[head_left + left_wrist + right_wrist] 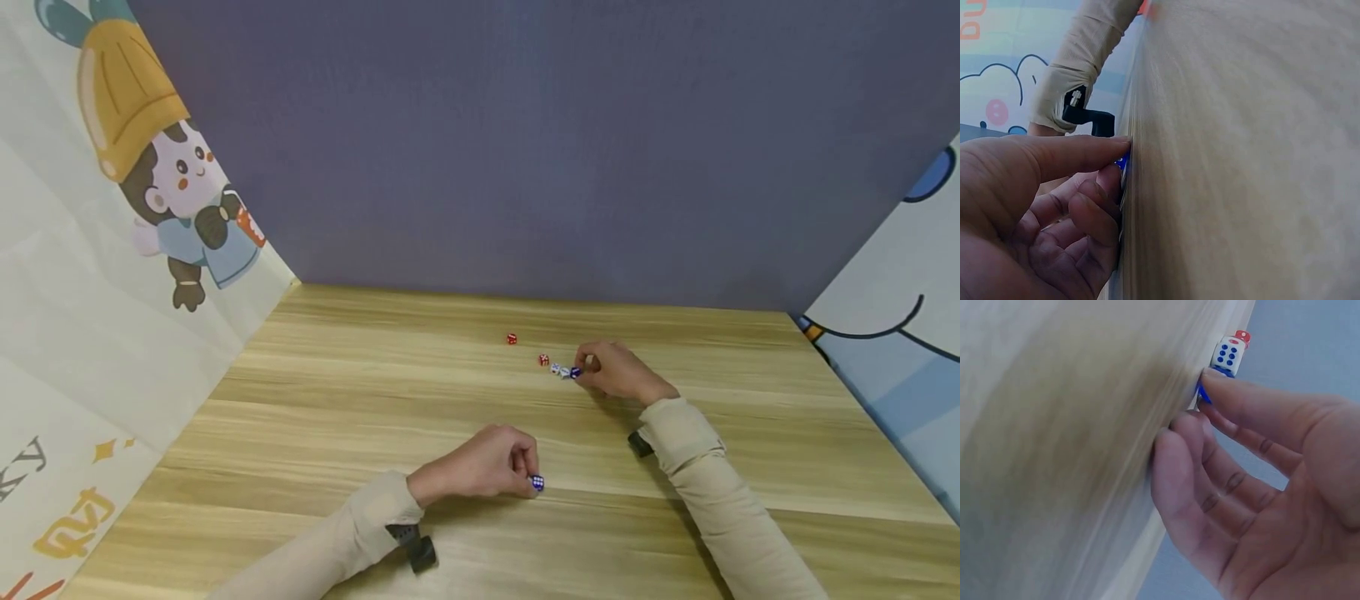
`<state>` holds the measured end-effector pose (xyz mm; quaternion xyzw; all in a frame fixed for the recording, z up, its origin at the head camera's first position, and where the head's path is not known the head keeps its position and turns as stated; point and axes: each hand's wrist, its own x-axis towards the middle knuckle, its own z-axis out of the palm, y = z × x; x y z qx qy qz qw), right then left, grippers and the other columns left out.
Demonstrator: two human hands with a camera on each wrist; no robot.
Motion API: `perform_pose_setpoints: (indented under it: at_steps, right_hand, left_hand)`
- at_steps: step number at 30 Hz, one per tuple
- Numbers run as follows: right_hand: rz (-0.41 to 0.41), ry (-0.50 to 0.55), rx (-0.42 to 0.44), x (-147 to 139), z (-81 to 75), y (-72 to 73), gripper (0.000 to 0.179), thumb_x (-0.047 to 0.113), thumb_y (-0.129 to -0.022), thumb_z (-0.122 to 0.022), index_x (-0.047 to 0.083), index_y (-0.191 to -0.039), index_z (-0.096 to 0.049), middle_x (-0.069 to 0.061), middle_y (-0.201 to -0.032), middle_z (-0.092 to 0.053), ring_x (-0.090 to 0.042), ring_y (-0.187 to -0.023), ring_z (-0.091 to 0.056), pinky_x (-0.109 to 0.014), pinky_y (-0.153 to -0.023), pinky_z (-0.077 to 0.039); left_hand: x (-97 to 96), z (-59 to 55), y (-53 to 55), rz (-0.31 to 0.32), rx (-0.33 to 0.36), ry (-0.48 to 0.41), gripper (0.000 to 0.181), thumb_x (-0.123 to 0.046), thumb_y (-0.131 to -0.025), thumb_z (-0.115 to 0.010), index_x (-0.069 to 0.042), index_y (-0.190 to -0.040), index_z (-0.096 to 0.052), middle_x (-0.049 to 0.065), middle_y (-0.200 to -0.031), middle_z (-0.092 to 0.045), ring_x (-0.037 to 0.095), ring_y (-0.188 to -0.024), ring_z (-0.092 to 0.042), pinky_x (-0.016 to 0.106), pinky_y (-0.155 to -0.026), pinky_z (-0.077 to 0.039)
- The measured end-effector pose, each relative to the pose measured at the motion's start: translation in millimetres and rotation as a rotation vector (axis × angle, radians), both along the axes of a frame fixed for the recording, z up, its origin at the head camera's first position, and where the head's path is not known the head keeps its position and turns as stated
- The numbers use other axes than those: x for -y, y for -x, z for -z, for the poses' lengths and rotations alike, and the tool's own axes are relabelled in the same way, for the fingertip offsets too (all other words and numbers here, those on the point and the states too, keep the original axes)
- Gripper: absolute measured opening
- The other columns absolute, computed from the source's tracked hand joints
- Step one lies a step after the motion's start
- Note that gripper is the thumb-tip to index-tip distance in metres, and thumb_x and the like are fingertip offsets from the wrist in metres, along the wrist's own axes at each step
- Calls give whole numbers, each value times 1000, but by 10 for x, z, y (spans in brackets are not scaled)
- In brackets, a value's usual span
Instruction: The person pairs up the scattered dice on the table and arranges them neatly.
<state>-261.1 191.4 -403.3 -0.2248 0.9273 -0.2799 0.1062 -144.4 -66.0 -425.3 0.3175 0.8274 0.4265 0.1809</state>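
Observation:
My right hand pinches a blue die between thumb and fingertip, down on the wooden table. Right beside that die stand two white dice, then a red die, in a slanting line. Another red die lies apart, farther back and to the left. Nearer the front, my left hand holds a second blue die at the tabletop. The left wrist view shows only a sliver of this blue die between the fingers. In the right wrist view, a white die shows six blue dots.
The wood-grain table meets a dark blue-grey panel at the back. White sheets with cartoon prints close the left and right sides. Each wrist carries a black strapped device.

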Motion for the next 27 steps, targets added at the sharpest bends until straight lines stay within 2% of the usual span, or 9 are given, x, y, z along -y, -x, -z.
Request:
perform_pose_setpoints:
  at_steps: [5,10,19,27]
  right_hand:
    - [-2,-45,-58,3,-42,-24,10,9,-91,-71,6,-99,-67,-3,-76,-65,-14,-58,-57,-32,-56,-46]
    - [10,-110,-133,57,-151,-111,9,12,-91,-72,9,-100,-69,-3,-83,-67,-15,-70,-60,-36,-63,-48]
    - [-23,-156,-230,130,-353,-389,12,12,-89,-74,10,-101,-71,-4,-85,-68,-15,-73,-62,-37,-63,-52]
    - [-48,-205,-317,67,-317,-729,11,14,-89,-75,13,-99,-71,4,-77,-65,-6,-66,-57,-30,-58,-49]
  left_hand:
    - [-4,-2,-4,2,6,-7,19,-3,-77,-84,-10,-76,-67,-9,-67,-61,1,-60,-55,17,-58,-48]
    - [-3,-11,-7,1,16,-7,19,-3,-77,-84,-10,-77,-67,-8,-68,-62,2,-60,-55,17,-58,-48]
    - [-3,-4,1,4,20,-9,19,-3,-77,-84,-11,-77,-67,-8,-68,-62,2,-60,-55,18,-58,-48]
    - [-16,-12,-12,1,15,-4,19,-2,-77,-84,-10,-76,-66,-8,-67,-62,2,-60,-55,17,-58,-47]
